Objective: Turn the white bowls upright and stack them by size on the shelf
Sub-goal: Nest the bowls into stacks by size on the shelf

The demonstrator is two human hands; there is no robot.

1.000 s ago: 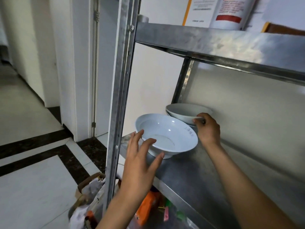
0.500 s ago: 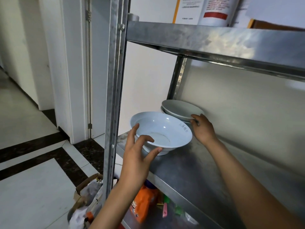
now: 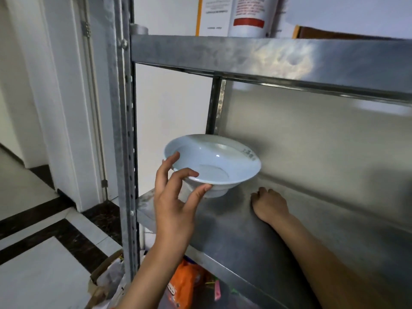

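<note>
We see a wide, glossy white ceramic bowl (image 3: 217,162) with a flared rim, upright and slightly tilted, lifted above the brushed stainless-steel shelf (image 3: 234,237). Small dark print marks the far right of its rim. Our left hand (image 3: 176,201) holds it at the near left edge: thumb hooked under the rim, fingers curled over the lip. Our right hand (image 3: 268,205) lies knuckles-up on the shelf surface just below and to the right of the bowl, fingers loosely curled and holding nothing. A perforated galvanised steel upright post (image 3: 123,152) frames the shelf's left side. Below, a crinkled orange plastic packet (image 3: 186,284) sits on the lower level.
</note>
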